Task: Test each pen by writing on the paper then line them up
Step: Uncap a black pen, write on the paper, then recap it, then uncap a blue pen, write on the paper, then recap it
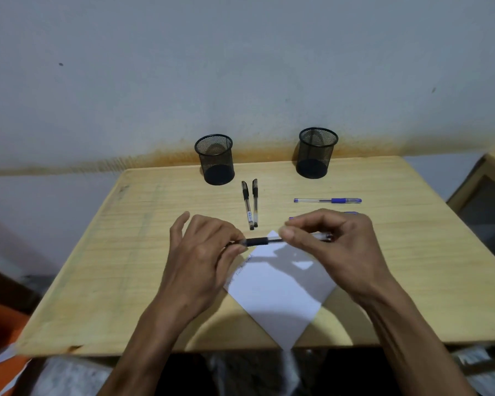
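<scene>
Head view. Both hands raised over the wooden table [412,267], sharing one black pen [259,241] held level just above the far corner of the white paper [280,292]. Left hand [203,252]: thumb and fingertips pinching the grip end, remaining fingers loosely spread. Right hand [332,244]: thumb and forefinger closed round the clear barrel, tail end poking out behind the knuckles. Whether a cap is coming off or going back on: cannot tell.

Probably mid-test on the third black pen. Two black pens [250,205] already lying side by side, nearly parallel, near the left mesh cup [215,160]. One blue pen [327,200] lying crosswise near the right mesh cup [316,152]; another purplish pen [293,218] mostly hidden behind the right hand. Blue ones apparently not yet lined up.

Next move, by the look of it: either tip down onto the paper for a short scribble, or capped and laid beside the black pair, ends level.

Writing: a faint handwritten line along the paper's left edge, too small to read. A small white label on one lined-up black pen, illegible. No brand legible anywhere.
</scene>
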Available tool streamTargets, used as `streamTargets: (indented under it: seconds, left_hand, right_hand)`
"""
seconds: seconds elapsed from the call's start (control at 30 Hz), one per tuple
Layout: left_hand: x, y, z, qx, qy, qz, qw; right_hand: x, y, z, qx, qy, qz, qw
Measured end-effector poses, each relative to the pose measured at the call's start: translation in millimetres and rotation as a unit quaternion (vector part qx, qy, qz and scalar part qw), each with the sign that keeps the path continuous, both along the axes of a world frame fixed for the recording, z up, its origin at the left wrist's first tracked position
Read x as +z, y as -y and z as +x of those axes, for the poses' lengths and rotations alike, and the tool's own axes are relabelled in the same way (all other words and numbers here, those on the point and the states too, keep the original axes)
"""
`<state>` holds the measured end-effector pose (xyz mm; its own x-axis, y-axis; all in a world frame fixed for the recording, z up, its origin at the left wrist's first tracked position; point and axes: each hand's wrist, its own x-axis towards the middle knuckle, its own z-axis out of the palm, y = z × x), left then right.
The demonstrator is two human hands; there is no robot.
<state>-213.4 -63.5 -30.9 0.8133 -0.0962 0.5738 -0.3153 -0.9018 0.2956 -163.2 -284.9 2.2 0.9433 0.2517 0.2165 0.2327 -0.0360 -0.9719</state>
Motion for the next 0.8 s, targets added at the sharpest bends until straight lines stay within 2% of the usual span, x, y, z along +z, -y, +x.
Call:
streamTargets:
  seconds: [0.07, 0.2, 0.3, 0.37, 0.43, 0.5, 0.6, 0.67, 0.8]
  left_hand:
    - [1, -5, 3, -0.004, -0.017, 0.021, 1.000]
    - [8, -5, 13, -0.014, -0.033, 0.061, 0.997]
    - [11, -7, 19, -0.018, -0.033, 0.069, 0.997]
    - [10, -8, 24, -0.024, -0.026, 0.045, 0.998]
    - [4, -12, 29, -0.020, -0.027, -0.024, 0.999]
    - [-7, -20, 33, 0.027, -0.058, -0.071, 0.995]
    - [-31, -33, 35, 0.128, -0.145, -0.073, 0.978]
    - [-46, -41, 37, 0.163, -0.204, -0.053, 0.964]
    - [-64, -49, 42, 0.188, -0.265, -0.016, 0.946]
  right_hand:
    - [1, 1, 4, -0.010, 0.093, -0.127, 0.987]
    - [-3, -14, 7, -0.043, 0.247, -0.350, 0.902]
    - [-8, -24, 8, -0.057, 0.325, -0.418, 0.846]
    - [-10, -28, 10, -0.058, 0.333, -0.429, 0.838]
    - [-7, -32, 14, -0.053, 0.273, -0.426, 0.861]
    - [-4, -36, 25, -0.068, 0.170, -0.383, 0.905]
    - [1, -47, 54, -0.143, 0.032, -0.267, 0.953]
    - [4, -57, 77, -0.169, -0.034, -0.225, 0.959]
    - [-9, -84, 121, -0.202, -0.089, -0.276, 0.935]
